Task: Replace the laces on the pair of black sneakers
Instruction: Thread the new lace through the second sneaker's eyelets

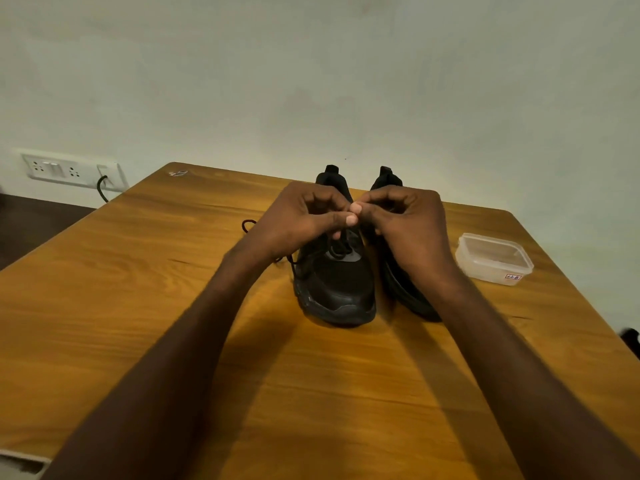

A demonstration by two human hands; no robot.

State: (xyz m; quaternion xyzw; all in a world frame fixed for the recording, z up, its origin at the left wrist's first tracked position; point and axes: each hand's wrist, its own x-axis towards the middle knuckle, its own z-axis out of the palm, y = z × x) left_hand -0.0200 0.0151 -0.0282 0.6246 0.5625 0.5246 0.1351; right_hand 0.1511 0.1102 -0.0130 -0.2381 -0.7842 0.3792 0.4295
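Observation:
Two black sneakers stand side by side on the wooden table (138, 271), toes toward me. The left sneaker (341, 289) shows its toe and lower lacing. The right sneaker (398, 285) is mostly hidden behind my right forearm. My left hand (304, 216) and my right hand (412, 216) meet above the left sneaker's tongue, fingers curled, thumbs and fingertips pinching together over the black lace (337, 245). A loose end of the lace (248, 225) loops out on the table beyond my left wrist.
A clear lidded plastic box (493, 258) with a small label sits on the table to the right of the shoes. A wall socket panel (55, 169) with a dark cable plugged in is at the far left. The table's back edge runs just behind the sneakers.

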